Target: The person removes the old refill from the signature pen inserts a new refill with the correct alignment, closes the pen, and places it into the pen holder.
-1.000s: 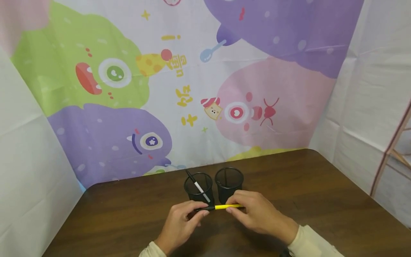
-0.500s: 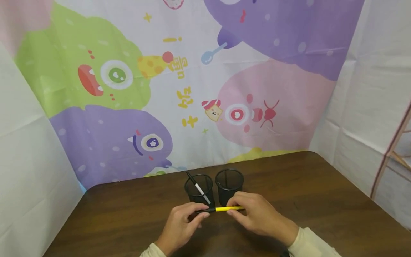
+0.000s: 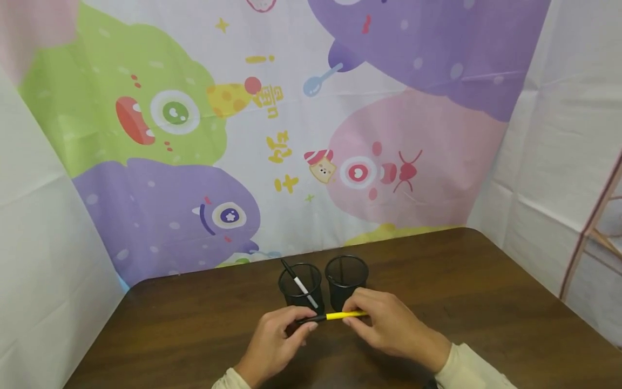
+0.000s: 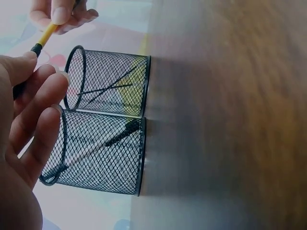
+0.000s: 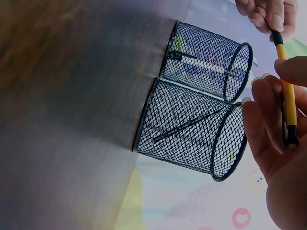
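Both hands hold a yellow ballpoint pen (image 3: 335, 316) level in front of two black mesh cups. My left hand (image 3: 274, 337) pinches its black grip end between thumb and fingers. At the other end, my right hand (image 3: 389, 324) pinches the yellow barrel; the right wrist view shows the pen's black clip (image 5: 284, 122) lying along the palm side. Just behind the hands stands the left mesh cup (image 3: 286, 294), with a black and white pen (image 3: 301, 286) leaning in it. The right mesh cup (image 3: 346, 283) stands close beside it, partly hidden by the right hand.
The cups stand on a dark brown wooden table (image 3: 184, 324). Behind its far edge hangs a cloth (image 3: 291, 216) printed with cartoon monsters. White cloth walls (image 3: 34, 243) flank both sides, and a thin brown frame (image 3: 590, 232) stands at the right.
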Action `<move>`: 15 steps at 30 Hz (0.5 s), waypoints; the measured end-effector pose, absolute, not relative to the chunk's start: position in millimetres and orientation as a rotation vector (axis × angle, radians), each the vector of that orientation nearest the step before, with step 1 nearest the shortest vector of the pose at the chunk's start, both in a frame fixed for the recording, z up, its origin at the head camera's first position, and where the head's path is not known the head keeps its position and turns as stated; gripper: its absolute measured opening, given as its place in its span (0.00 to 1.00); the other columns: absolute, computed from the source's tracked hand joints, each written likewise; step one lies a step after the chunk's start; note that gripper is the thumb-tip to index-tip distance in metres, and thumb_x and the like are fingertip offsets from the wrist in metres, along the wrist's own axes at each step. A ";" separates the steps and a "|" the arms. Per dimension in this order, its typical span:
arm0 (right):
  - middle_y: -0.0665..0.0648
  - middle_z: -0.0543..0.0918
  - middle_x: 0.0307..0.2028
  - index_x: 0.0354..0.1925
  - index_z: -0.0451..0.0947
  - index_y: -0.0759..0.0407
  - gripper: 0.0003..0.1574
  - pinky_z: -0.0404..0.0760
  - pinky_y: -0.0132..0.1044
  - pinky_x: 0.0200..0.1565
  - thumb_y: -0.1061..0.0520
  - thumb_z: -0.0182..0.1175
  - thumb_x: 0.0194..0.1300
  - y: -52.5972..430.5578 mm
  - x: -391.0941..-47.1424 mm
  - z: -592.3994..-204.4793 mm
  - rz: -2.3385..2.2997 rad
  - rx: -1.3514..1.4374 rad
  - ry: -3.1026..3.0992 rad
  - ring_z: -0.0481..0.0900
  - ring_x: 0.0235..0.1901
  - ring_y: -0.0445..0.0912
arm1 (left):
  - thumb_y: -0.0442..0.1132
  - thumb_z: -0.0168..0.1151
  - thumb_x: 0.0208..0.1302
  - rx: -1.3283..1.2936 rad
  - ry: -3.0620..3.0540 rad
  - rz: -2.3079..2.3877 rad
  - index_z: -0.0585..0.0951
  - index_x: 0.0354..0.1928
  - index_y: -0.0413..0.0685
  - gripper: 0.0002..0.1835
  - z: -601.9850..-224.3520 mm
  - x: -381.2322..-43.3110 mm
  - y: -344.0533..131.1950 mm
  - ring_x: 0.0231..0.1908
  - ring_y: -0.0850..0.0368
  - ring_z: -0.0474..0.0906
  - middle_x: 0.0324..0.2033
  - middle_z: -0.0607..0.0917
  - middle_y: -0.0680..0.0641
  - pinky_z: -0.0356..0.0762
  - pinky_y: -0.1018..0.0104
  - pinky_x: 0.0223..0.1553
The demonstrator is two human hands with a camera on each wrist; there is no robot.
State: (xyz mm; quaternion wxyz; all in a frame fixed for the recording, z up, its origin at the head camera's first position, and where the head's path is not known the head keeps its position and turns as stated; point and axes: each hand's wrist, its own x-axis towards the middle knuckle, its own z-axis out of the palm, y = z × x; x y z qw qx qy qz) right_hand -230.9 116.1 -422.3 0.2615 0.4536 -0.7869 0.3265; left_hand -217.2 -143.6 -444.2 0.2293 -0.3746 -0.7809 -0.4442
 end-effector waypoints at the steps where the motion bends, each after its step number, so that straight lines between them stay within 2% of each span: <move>1: 0.40 0.78 0.34 0.37 0.79 0.49 0.13 0.73 0.19 0.32 0.62 0.72 0.59 116.1 -230.8 -422.0 0.883 1.229 -2.124 0.71 0.28 0.32 | 0.35 0.69 0.65 -1.029 -2.157 -1.231 0.85 0.45 0.46 0.07 -444.0 -217.2 -143.3 0.22 0.74 0.78 0.34 0.87 0.53 0.78 0.77 0.21; 15: 0.41 0.79 0.34 0.38 0.79 0.50 0.14 0.78 0.24 0.33 0.63 0.73 0.58 114.1 -228.5 -422.7 0.896 1.261 -2.110 0.75 0.30 0.33 | 0.40 0.67 0.68 -1.058 -2.236 -1.241 0.86 0.49 0.47 0.11 -444.0 -213.5 -140.9 0.22 0.75 0.76 0.28 0.81 0.59 0.77 0.77 0.23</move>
